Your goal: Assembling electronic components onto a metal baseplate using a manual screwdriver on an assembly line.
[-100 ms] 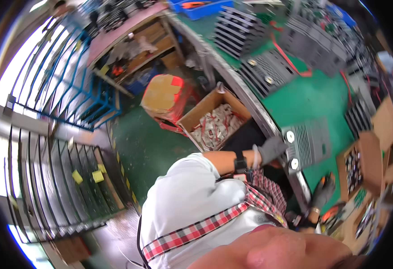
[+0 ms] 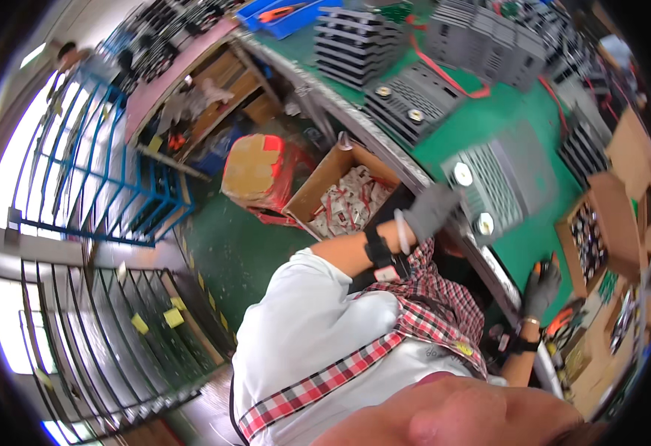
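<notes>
My left hand (image 2: 433, 210), in a grey glove, grips the near left edge of a grey plastic panel (image 2: 515, 167) with slotted vents and two white round parts on its edge. The panel is over the green tabletop (image 2: 440, 152) and a little blurred, so I cannot tell whether it is lifted. My right hand (image 2: 542, 291), also gloved, is closed near the table's front edge, to the right of the panel. A small orange and black thing shows at its fingertips; its kind is unclear. A similar panel (image 2: 426, 97) lies farther back.
Stacked grey panels (image 2: 481, 41) and a blue tray (image 2: 284, 18) stand at the back. A carton of small metal parts (image 2: 614, 241) is right of my right hand. Below the table edge are a carton of wrapped parts (image 2: 314, 189) and a taped stool (image 2: 255, 167). Racks stand left.
The view has shifted. My left hand and the grey panel have moved together, farther from me, and the panel has turned slightly. My right hand stays closed beside the parts carton.
</notes>
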Available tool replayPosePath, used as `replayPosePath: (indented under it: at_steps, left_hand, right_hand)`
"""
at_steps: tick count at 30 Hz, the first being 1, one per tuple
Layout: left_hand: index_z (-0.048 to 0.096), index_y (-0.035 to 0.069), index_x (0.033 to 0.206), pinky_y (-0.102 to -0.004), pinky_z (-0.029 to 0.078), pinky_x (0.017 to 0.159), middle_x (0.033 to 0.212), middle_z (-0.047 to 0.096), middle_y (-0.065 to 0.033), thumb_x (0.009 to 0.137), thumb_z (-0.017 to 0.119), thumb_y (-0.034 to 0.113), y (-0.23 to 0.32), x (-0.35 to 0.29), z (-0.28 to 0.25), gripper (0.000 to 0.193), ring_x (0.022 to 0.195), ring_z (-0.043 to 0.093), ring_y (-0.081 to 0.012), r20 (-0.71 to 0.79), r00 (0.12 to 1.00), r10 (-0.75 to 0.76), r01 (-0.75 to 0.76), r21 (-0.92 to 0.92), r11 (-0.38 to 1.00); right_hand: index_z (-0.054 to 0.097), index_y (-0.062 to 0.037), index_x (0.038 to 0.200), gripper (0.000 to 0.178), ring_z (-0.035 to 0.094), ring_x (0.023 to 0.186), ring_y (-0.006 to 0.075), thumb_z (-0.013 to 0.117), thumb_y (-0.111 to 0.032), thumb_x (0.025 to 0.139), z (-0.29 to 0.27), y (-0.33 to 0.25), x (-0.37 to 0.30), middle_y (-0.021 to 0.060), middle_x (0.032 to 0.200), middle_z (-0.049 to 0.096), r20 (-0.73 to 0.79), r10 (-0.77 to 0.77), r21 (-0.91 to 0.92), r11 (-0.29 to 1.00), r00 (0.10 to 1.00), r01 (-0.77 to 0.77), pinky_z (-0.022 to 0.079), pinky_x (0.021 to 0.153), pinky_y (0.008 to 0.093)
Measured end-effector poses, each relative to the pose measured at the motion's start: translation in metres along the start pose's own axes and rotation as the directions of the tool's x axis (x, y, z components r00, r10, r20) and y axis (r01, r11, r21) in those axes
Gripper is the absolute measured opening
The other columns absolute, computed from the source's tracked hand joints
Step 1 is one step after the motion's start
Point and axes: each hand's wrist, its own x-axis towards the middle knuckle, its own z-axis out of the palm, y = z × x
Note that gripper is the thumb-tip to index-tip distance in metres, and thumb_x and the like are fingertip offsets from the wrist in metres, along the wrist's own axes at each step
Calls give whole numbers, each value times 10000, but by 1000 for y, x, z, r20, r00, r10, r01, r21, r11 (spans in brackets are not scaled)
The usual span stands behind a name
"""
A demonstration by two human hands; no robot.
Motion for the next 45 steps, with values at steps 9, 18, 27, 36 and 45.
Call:
replayPosePath:
  at_steps: [9,18,27,36,45]
  left_hand:
    - [518,-14,903,-255,519,612,828,642,-111,738,637,39,-49,98,-131,210,724,644,-190,-74,997,10,0,137,991]
    - [501,-29,989,-240,478,689,860,638,-64,744,626,21,-36,90,-156,280,811,616,-135,-155,901,-405,402,-49,914]
    - [487,-31,965,-280,497,516,780,602,-150,863,499,168,-35,115,-151,224,689,599,-206,-33,738,-674,565,-514,645]
    - [495,-1,781,-277,458,420,665,560,-118,822,515,245,-39,111,-157,250,486,537,-206,-179,691,-700,613,-367,700]
    - [493,4,780,-263,453,422,639,533,-87,816,523,264,-41,105,-152,264,476,518,-188,-208,712,-670,583,-357,730]
  right_hand:
    - [477,-116,1158,455,477,977,317,587,-148,719,-13,-5,-10,126,1032,508,-43,59,-46,997,997,-61,396,836,401]
    - [480,-115,1144,470,477,982,315,599,-121,690,-7,1,-12,119,1032,506,-30,106,-44,993,994,-108,402,831,406]
    - [470,-120,1148,486,476,980,317,596,-111,679,-8,3,-12,125,1021,502,-15,103,-34,994,995,-103,405,821,411]
    - [474,-132,1156,479,478,980,318,579,-109,690,-12,-2,-9,126,1029,503,-17,103,-30,994,995,-103,402,825,405]
    - [494,-129,1136,449,483,979,309,574,-111,695,-16,-8,-10,121,1022,510,-26,113,-6,994,993,-113,403,823,395]
